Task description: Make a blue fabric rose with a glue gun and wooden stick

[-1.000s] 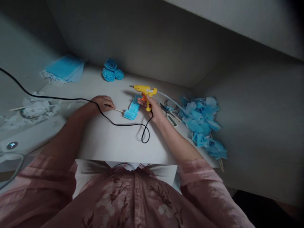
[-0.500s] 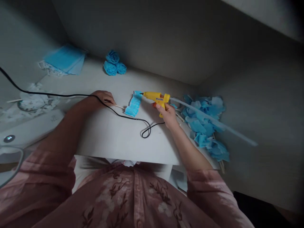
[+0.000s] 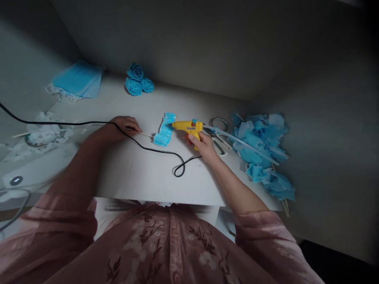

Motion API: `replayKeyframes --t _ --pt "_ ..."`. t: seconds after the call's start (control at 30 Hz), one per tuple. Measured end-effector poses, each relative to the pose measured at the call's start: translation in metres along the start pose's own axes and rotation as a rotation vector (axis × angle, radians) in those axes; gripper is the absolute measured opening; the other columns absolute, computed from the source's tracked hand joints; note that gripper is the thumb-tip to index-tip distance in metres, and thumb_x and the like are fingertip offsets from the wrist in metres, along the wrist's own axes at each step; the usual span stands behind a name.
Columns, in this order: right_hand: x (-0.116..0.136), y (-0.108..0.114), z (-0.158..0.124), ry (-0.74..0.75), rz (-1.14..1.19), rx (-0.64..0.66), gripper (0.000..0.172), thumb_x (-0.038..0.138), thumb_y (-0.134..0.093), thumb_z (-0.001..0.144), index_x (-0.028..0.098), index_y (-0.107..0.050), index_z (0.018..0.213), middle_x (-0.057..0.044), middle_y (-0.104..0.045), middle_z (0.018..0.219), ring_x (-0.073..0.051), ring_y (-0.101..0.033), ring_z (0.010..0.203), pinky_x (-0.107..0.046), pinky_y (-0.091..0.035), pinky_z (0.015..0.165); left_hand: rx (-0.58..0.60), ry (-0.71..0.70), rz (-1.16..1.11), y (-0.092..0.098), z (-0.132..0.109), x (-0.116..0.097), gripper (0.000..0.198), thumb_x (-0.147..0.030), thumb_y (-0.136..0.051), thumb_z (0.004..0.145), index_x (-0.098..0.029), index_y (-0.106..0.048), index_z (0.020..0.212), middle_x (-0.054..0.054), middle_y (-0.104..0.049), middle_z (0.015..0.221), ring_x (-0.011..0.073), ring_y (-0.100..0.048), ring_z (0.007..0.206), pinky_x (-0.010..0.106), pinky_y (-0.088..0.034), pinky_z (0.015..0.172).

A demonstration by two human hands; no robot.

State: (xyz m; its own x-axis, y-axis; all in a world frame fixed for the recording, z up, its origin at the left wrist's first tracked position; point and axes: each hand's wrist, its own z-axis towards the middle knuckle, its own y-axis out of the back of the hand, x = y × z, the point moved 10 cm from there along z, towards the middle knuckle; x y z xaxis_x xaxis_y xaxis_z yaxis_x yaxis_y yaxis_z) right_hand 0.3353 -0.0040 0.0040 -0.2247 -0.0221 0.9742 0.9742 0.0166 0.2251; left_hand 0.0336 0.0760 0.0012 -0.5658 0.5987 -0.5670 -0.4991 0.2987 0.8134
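Observation:
My right hand (image 3: 204,145) grips a yellow glue gun (image 3: 187,126), a finger at its orange trigger. The gun's nozzle points left and meets a ruffled blue strip (image 3: 163,132) on the table. A long pale glue stick (image 3: 241,142) sticks out of the gun's back. Resting on the tabletop, my left hand (image 3: 126,126) pinches a thin wooden stick (image 3: 146,134). The stick's far end is at the lower end of the strip, which seems wrapped about it. The gun's black cord (image 3: 148,149) passes over my left wrist and loops in front of the strip.
Three blue rolled flowers (image 3: 138,81) stand at the back beside a stack of blue face masks (image 3: 78,80). White scraps (image 3: 44,132) and a white device (image 3: 40,165) lie left. Blue pieces (image 3: 260,146), scissors (image 3: 219,146) and a tape roll (image 3: 219,124) lie right.
The glue gun's nozzle has moved from the strip's far end down to nearer its middle. The glue stick swings with it. My left hand keeps its hold on the stick; the view has shifted slightly.

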Motion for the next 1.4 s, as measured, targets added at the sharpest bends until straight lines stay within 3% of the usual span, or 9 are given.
replayKeyframes --t 0.27,0.53,0.83,1.07,1.4 --pt "0.002 -0.002 0.000 -0.003 -0.014 0.004 0.058 0.076 -0.073 0.076 0.021 -0.077 0.093 -0.004 -0.076 0.086 -0.017 -0.057 0.069 -0.028 -0.042 0.059 0.013 0.008 0.034 0.001 0.001 -0.006 0.043 -0.053 -0.056 0.091 -0.019 -0.082 0.089 0.009 -0.078 0.095 0.0182 -0.070 0.087 0.023 -0.053 0.085" --pt "0.010 -0.013 -0.004 0.045 -0.114 0.068 0.064 0.081 -0.068 0.078 0.019 -0.076 0.093 0.001 -0.059 0.069 -0.013 -0.044 0.062 -0.028 -0.036 0.060 -0.003 0.056 0.056 0.000 0.003 -0.003 0.038 -0.048 -0.056 0.090 -0.019 -0.081 0.088 0.008 -0.077 0.094 0.0180 -0.070 0.089 0.023 -0.052 0.087" --pt "0.008 -0.017 -0.004 0.109 -0.189 0.084 0.056 0.075 -0.065 0.085 0.021 -0.075 0.094 0.002 -0.050 0.067 -0.014 -0.039 0.063 -0.028 -0.031 0.059 -0.009 0.033 0.018 0.001 0.001 -0.008 0.036 -0.046 -0.057 0.090 -0.019 -0.081 0.088 0.009 -0.077 0.094 0.0189 -0.070 0.089 0.025 -0.052 0.086" --pt "0.011 -0.020 -0.004 0.118 -0.209 0.084 0.054 0.074 -0.065 0.085 0.020 -0.071 0.089 0.002 -0.051 0.070 -0.014 -0.041 0.065 -0.029 -0.035 0.063 0.015 0.026 0.005 0.000 0.003 -0.004 0.039 -0.052 -0.060 0.091 -0.020 -0.082 0.089 0.010 -0.077 0.094 0.0195 -0.070 0.089 0.026 -0.053 0.085" --pt "0.012 -0.023 -0.003 0.123 -0.236 0.077 0.051 0.071 -0.064 0.086 0.020 -0.070 0.089 0.002 -0.051 0.068 -0.015 -0.040 0.064 -0.029 -0.034 0.061 0.002 0.070 0.045 -0.004 0.005 0.002 0.035 -0.047 -0.058 0.087 -0.020 -0.081 0.088 0.007 -0.077 0.094 0.0187 -0.069 0.088 0.024 -0.052 0.084"
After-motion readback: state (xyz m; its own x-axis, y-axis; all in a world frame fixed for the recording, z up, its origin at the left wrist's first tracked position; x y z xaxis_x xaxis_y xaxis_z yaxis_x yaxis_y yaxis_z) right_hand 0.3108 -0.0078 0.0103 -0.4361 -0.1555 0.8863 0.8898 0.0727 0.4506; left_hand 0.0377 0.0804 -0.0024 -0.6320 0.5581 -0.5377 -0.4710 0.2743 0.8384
